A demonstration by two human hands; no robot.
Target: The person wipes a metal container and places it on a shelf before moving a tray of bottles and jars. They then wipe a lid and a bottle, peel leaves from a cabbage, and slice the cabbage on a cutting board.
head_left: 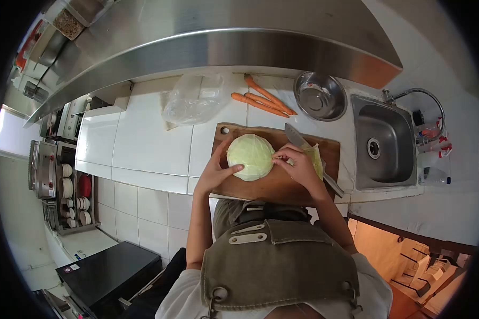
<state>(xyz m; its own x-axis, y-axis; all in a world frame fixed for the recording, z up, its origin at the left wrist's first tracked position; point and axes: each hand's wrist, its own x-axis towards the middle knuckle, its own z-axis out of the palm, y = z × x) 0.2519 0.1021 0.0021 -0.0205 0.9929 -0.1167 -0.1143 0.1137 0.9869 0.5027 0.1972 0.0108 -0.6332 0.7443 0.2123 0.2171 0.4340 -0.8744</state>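
Observation:
A pale green cabbage (249,157) rests on a brown wooden cutting board (229,187). My left hand (218,171) is spread around the cabbage's left side, thumb on its front and fingers behind. On the opposite side, my right hand (297,164) pinches at the cabbage's edge with thumb and fingertips, seemingly on a leaf edge. Partly covered by that hand, a knife (297,136) lies across the board with its blade pointing to the back. Loose cabbage leaves (318,159) sit just right of my right hand.
Several carrots (266,99) and a clear plastic bag (197,103) lie behind the board. A metal bowl (320,97) stands near the sink (386,143) on the right, with bottles (434,159) beyond it. A steel shelf (213,45) overhangs the tiled counter (149,141).

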